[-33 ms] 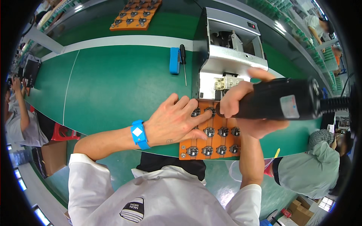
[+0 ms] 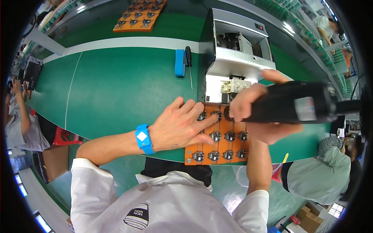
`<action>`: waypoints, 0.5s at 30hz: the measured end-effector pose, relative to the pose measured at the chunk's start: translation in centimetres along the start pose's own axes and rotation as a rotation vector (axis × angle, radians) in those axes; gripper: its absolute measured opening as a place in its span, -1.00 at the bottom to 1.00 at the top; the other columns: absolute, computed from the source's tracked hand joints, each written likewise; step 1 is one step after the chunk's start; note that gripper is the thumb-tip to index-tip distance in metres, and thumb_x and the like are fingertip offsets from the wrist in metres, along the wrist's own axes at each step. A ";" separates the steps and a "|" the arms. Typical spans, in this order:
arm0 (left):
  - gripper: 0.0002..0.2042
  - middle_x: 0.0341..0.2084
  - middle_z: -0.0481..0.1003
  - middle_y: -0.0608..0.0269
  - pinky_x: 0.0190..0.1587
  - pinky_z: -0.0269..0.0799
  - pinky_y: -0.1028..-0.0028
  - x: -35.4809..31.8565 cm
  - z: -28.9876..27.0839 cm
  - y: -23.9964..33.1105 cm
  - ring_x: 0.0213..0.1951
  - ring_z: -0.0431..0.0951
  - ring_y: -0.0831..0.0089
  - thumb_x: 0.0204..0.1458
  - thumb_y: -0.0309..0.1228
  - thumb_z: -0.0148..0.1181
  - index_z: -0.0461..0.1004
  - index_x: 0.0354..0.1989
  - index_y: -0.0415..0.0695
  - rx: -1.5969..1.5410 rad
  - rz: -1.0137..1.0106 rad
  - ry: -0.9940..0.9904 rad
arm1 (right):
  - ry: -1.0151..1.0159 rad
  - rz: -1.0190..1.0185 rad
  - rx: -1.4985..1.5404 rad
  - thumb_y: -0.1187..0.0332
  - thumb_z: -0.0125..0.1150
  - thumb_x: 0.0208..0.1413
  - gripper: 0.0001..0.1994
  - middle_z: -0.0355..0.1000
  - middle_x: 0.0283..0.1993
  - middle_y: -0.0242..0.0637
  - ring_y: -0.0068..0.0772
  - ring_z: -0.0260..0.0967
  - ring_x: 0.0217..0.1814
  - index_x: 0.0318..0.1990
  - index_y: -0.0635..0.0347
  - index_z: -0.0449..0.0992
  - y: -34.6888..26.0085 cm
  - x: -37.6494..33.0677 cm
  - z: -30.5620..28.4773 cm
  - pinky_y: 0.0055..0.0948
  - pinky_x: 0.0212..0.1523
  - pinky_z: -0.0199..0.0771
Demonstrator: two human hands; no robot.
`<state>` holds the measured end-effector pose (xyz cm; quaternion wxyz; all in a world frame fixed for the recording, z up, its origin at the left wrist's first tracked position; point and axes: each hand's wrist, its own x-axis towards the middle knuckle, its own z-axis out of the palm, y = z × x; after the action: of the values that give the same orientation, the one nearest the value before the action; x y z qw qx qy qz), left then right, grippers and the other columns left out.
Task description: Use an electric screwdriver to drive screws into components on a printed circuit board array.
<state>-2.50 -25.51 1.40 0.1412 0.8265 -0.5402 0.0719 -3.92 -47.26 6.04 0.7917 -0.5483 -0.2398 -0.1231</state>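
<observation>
Smooth green benchtop (image 2: 116, 85) runs up to a boxy machine (image 2: 243, 60) of shiny silver metal. Just below it lies a flat orange board (image 2: 222, 146) studded with rounded metallic parts (image 2: 230, 136). The left hand (image 2: 175, 124) spreads its fingers over the board's left side; the right hand (image 2: 244, 104) wraps a thick, black cylindrical tool (image 2: 281, 103).

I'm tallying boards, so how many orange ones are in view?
2: one orange board partly under the left hand, another orange board farther off, upper left. Others may be hidden.
</observation>
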 end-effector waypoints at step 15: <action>-0.41 -0.24 0.41 0.30 -0.20 0.17 0.34 -0.1 0.1 -0.4 -0.32 0.32 0.36 0.17 0.20 0.03 0.48 0.24 0.12 -0.021 0.021 0.013 | 0.103 -0.246 -0.018 -0.69 -0.17 -0.06 0.16 0.32 -0.44 -0.20 -0.28 0.34 -0.56 0.37 0.24 0.10 -3.0 1.6 0.1 -0.20 -0.46 0.49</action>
<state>-2.14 -25.32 1.21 0.1526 0.8188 -0.5486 0.0731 -3.99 -48.21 9.33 0.7770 -0.5148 -0.2631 -0.2492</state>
